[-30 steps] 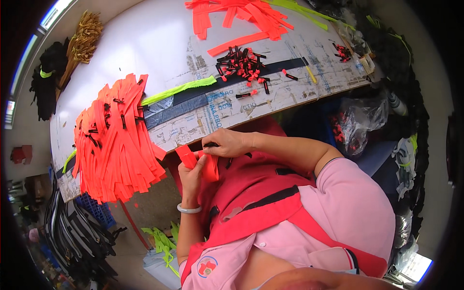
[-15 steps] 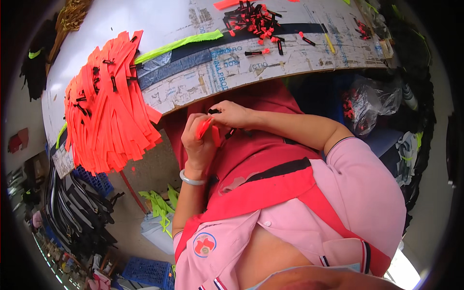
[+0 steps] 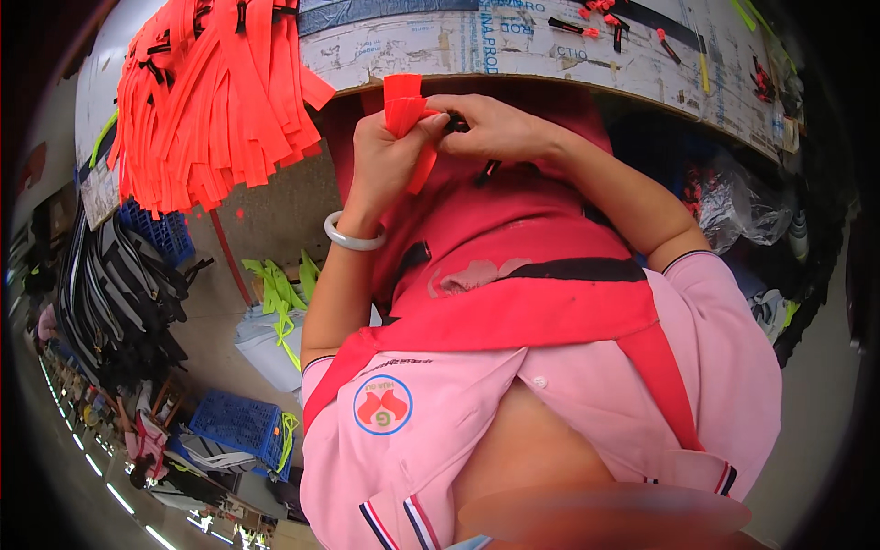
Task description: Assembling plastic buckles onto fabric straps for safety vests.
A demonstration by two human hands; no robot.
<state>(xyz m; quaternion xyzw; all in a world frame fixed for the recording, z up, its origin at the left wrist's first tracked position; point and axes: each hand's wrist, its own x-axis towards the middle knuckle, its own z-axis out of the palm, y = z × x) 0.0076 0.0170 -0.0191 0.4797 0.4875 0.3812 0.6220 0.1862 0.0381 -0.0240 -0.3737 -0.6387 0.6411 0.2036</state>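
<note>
Left hand closed on folded orange strap, held just below table edge, above lap. Right hand pinches small black clip against strap end. Clip seemingly not yet seated. Big pile of orange straps on table at left, several with clips; loose clips remain on table.

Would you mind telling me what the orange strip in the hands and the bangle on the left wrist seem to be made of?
The orange strip looks like matte woven webbing or ribbon: it folds softly between the fingers. The bangle looks like polished pale stone or glass, perhaps jade: smooth, rigid, faintly translucent.
</note>
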